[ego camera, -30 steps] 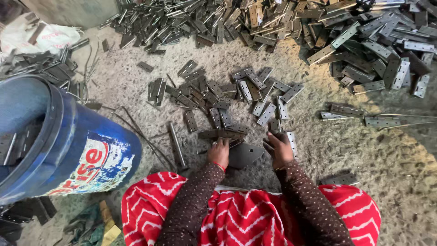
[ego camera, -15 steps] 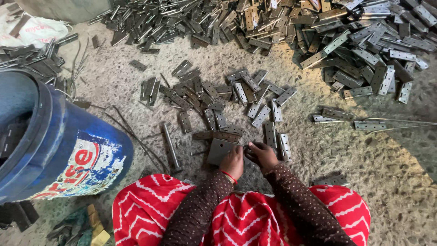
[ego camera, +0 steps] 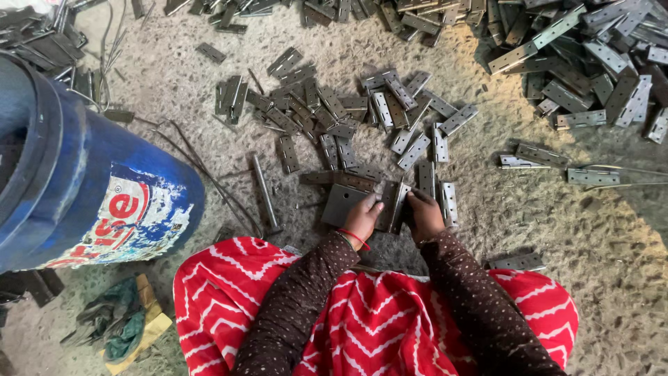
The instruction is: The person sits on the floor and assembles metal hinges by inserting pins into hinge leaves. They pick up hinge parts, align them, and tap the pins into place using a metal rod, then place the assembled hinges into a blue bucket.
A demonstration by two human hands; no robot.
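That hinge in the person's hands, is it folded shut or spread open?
Spread open: the hinge shows two leaves either side of its raised knuckle, left hand and right hand on them.

Both hands, left hand point(ego camera: 362, 219) and right hand point(ego camera: 424, 217), lowered, fingers curled.

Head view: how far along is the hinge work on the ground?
Done: cannot tell which pieces are finished. In hand: the left hand and right hand together hold a grey metal hinge over a flat square metal plate. Left: scattered loose grey hinges and a large hinge heap beyond.
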